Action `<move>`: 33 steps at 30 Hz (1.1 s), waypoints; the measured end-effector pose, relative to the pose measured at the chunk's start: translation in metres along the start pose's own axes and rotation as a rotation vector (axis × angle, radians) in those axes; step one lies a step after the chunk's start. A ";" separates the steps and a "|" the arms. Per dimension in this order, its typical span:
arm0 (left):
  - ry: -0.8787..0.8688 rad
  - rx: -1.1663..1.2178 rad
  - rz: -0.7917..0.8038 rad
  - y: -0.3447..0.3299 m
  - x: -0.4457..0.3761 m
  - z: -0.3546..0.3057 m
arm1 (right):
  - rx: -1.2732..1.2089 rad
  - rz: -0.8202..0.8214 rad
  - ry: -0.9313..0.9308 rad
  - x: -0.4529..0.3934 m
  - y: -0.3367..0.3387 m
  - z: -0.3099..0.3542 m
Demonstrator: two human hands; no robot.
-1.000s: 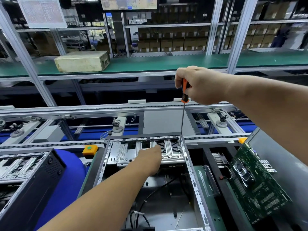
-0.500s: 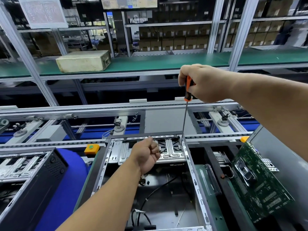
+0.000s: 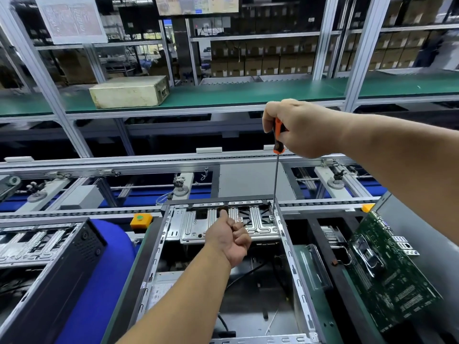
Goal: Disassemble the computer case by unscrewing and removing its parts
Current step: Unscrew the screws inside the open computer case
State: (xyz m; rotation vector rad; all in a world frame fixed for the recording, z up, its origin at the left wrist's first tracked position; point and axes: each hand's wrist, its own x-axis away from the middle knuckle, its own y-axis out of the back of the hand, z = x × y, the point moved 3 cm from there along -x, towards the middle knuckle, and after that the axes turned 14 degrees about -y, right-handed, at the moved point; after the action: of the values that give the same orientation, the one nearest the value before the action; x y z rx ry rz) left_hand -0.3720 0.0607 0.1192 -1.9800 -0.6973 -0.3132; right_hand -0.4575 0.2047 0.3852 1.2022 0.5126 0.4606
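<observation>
An open computer case [image 3: 295, 269] lies on the conveyor in front of me, with a silver drive bracket [image 3: 258, 228] at its far end. My right hand [image 3: 300, 127] grips the orange handle of a long screwdriver [image 3: 275, 180], held upright. Its tip sits on a screw [image 3: 272, 217] at the bracket's right corner. My left hand [image 3: 231, 240] hovers over the bracket's near edge, its fingers curled into a loose fist with the thumb up. Nothing shows inside that fist.
A green motherboard [image 3: 387, 276] leans tilted against a grey panel to the right of the case. Another black case [image 3: 62, 264] stands at the left on a blue surface. An orange button box [image 3: 141, 218] sits on the conveyor rail. A beige box [image 3: 129, 91] rests on the green shelf behind.
My left hand drew back from the bracket and curled from reaching fingers into a fist. The right hand and screwdriver stayed on the same corner screw.
</observation>
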 end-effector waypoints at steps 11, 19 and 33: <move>-0.581 -1.070 0.357 -0.072 -0.010 -0.016 | 0.010 -0.014 0.072 0.010 -0.004 0.011; -0.922 -1.671 0.520 -0.112 -0.003 -0.020 | 0.037 -0.012 0.071 0.012 -0.001 0.015; -0.911 -1.710 0.526 -0.115 -0.010 -0.017 | 0.060 0.011 0.050 0.007 -0.005 0.013</move>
State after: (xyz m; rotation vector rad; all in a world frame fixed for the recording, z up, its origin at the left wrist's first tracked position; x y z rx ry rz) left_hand -0.4473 0.0839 0.2054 -3.9135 -0.2959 0.6277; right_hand -0.4439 0.1980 0.3827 1.2545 0.5659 0.4887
